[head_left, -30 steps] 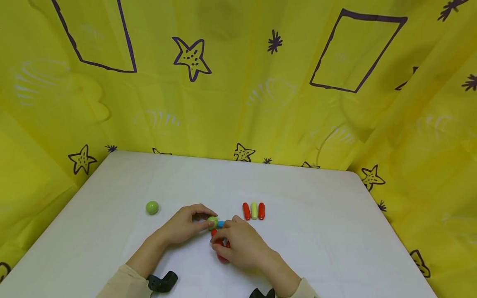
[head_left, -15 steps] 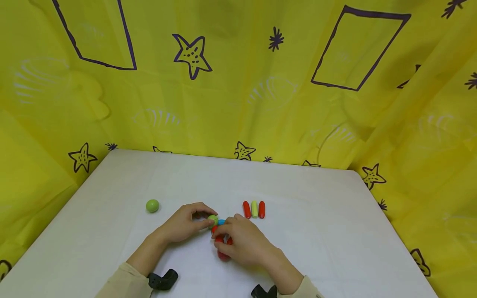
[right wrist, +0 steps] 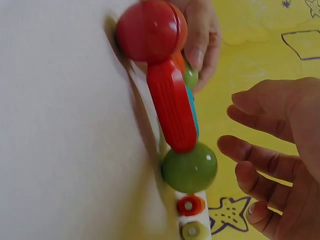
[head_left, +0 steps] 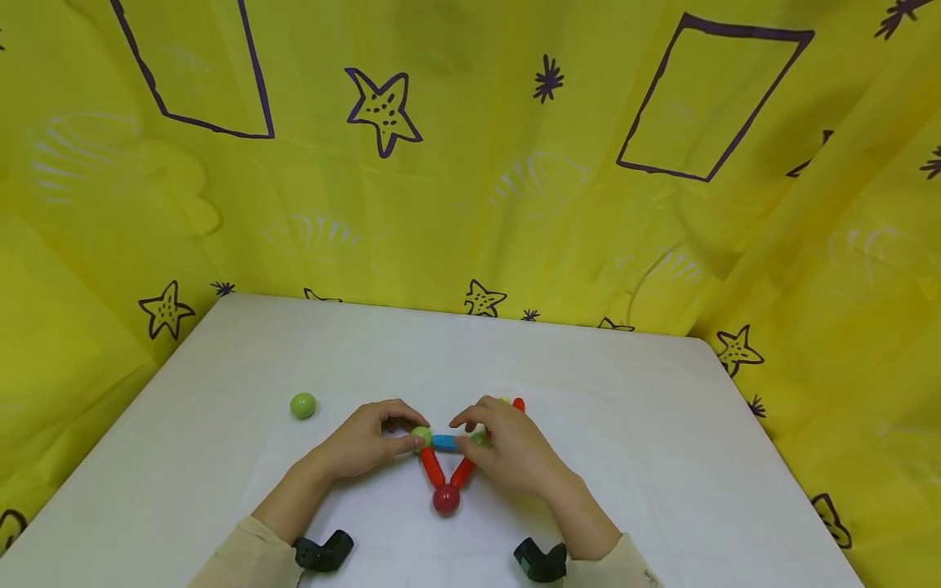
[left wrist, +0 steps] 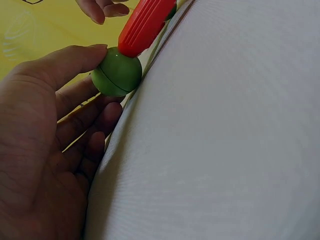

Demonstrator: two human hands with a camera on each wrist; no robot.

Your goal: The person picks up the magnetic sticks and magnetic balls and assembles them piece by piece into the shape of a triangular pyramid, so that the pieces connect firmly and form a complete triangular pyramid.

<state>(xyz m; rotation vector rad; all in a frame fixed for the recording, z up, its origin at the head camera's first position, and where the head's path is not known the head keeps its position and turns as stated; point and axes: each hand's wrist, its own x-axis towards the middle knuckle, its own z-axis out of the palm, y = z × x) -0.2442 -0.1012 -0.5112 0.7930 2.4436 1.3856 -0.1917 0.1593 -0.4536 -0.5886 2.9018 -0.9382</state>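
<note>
A flat triangle of toy rods and balls lies on the white table. My left hand (head_left: pixel 360 441) pinches the green ball (left wrist: pixel 117 75) at its left corner between thumb and fingers. A blue rod (head_left: pixel 444 443) runs from there to a second green ball (right wrist: pixel 190 167) on the right. Two red rods, one left (head_left: pixel 432 468) and one right (head_left: pixel 462 472), meet at a red ball (head_left: pixel 445 500) nearest me. Beside the right green ball is my right hand (head_left: pixel 515 449), fingers spread and holding nothing; the right wrist view shows a gap between them and the ball.
A loose green ball (head_left: pixel 303 405) sits at the left. Behind my right hand, a red rod (head_left: pixel 519 404) and a pale green rod (head_left: pixel 505 400) show partly. Yellow patterned cloth (head_left: pixel 441 204) hangs along the table's far edge. Each wrist carries a black device (head_left: pixel 323 551).
My right hand has moved right and away from the red rods, uncovering the triangle and covering part of the loose rods behind. My left hand stays at the green ball.
</note>
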